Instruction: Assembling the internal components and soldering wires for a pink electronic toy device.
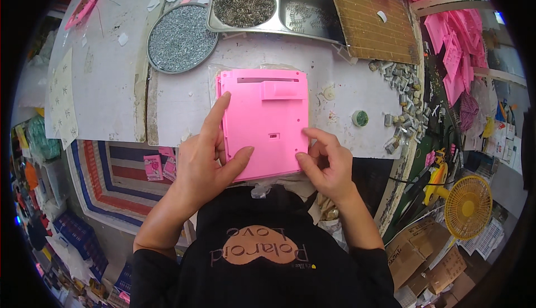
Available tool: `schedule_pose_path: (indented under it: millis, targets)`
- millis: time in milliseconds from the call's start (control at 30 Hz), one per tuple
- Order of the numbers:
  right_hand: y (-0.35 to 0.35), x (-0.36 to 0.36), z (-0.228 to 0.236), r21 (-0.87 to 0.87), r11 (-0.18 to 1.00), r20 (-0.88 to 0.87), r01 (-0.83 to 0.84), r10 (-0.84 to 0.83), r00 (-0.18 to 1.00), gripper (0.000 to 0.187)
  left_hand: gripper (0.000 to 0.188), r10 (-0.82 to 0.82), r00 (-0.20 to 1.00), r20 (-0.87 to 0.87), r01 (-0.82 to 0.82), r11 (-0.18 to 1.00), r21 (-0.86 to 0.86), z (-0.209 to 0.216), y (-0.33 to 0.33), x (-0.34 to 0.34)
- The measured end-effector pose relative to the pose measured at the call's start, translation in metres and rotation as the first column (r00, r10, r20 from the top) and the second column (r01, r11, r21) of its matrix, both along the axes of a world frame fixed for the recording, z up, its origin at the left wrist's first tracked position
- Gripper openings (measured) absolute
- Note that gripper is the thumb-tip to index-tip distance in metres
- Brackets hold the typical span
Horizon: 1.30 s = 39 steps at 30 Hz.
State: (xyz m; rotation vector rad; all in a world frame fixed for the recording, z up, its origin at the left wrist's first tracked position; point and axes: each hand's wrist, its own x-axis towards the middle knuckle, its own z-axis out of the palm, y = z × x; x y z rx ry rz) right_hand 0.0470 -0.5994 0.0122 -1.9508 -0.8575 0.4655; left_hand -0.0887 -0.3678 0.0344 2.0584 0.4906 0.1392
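Observation:
A flat pink plastic panel (267, 119), roughly square with a slot near its top edge and a raised tab, lies on the white worktable (346, 90). My left hand (204, 154) grips its left edge, forefinger stretched up along the side and thumb pressed on its lower face. Fingers of my right hand (326, 163) pinch together at the panel's lower right corner, touching its edge. Whether they hold a small part is hidden.
A round metal dish (180, 39) of tiny screws and a divided steel tray (268, 1) of springs stand behind the panel. A brown board (371, 20), small grey metal pieces (402, 96), a green-topped cap (360, 118), stacked pink parts (452, 45) and a yellow fan (468, 206) lie right.

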Motion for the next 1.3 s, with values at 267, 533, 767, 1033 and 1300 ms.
schedule_pose_path:
  millis: [267,533,767,1033,1300]
  targets:
    - [0.011,0.017,0.013,-0.135,0.961,0.216,-0.241,0.266,0.940,0.061,0.079,0.089,0.994,-0.063,-0.083,0.992,0.099,-0.009,-0.019,-0.029]
    - [0.021,0.027,0.038,-0.429,0.868,0.381,-0.251,0.426,0.821,0.054,0.074,0.072,0.991,-0.111,-0.060,0.992,0.108,-0.010,-0.014,-0.036]
    - [0.038,0.039,0.067,-0.571,0.746,0.399,-0.342,0.616,0.679,0.050,0.095,-0.128,0.992,-0.006,0.128,0.991,0.025,0.000,0.008,-0.036]
    - [0.047,0.033,0.068,-0.622,0.671,0.349,-0.403,0.699,0.625,0.057,0.105,-0.221,0.975,-0.002,0.220,0.969,-0.113,-0.015,0.019,-0.038]
    - [0.078,0.044,0.101,-0.812,0.436,0.180,-0.389,0.820,0.543,0.045,0.037,-0.115,0.993,-0.034,0.120,0.970,0.214,0.007,0.105,-0.005]
